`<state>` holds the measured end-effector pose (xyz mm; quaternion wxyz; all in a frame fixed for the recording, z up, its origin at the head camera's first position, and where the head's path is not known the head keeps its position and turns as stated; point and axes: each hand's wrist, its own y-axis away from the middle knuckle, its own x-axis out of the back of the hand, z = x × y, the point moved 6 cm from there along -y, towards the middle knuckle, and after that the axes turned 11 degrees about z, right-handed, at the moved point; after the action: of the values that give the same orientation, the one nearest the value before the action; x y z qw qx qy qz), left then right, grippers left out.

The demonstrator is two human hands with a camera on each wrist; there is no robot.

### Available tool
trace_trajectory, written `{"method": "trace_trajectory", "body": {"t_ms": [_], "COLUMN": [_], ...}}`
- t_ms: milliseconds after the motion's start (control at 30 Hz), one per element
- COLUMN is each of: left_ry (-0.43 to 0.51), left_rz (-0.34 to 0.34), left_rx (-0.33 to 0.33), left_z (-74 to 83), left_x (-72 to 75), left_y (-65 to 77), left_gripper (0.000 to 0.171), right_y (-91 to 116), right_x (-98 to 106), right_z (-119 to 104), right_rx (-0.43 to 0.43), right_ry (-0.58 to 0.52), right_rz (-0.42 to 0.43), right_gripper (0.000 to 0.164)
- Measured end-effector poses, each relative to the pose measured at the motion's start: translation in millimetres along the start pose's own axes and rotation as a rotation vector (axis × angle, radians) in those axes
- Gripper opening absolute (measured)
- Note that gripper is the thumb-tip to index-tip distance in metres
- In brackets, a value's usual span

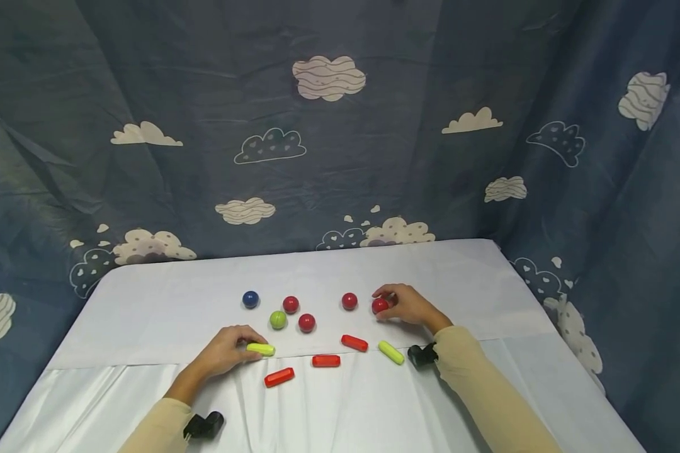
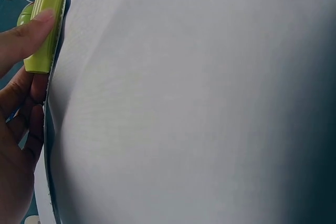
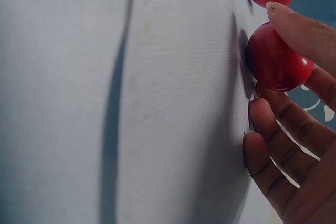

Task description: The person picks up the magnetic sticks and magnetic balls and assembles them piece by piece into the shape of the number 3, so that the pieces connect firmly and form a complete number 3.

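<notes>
The left hand [image 1: 226, 349] pinches a yellow-green bar [image 1: 262, 349] between thumb and fingers, on the near side of the green ball [image 1: 278, 319] and slightly left of it. The right hand [image 1: 412, 307] has thumb and fingers clamped round a red ball [image 1: 379, 306], well to the right of the green ball. Whether either piece is off the tabletop [image 1: 164, 308] is hard to tell. Beyond and left of the green ball sits a blue ball [image 1: 250, 299]; nearer the person than it lie three red bars [image 1: 325, 360]. The step in hand looks like grasping one piece per hand; the next move seems to call for steady pinches, especially on the round piece, which could roll.
</notes>
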<state>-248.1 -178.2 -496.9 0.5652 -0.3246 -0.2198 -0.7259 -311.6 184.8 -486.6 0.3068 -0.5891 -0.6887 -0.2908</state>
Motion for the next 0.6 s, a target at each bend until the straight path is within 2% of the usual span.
{"method": "trace_trajectory", "body": {"t_ms": [233, 600], "left_ry": [0.007, 0.006], "left_rz": [0.021, 0.009], "left_rx": [0.025, -0.003], "left_z": [-1.6, 2.0], "left_x": [0.5, 0.7], "left_y": [2.5, 2.2], "left_gripper": [0.020, 0.021], "right_y": [0.1, -2.5], "right_x": [-2.1, -1.2], "right_z": [-2.6, -0.1], "right_rx": [-0.003, -0.033], "right_ry": [0.010, 0.026], "right_rz": [0.000, -0.005], "right_gripper": [0.046, 0.042]}}
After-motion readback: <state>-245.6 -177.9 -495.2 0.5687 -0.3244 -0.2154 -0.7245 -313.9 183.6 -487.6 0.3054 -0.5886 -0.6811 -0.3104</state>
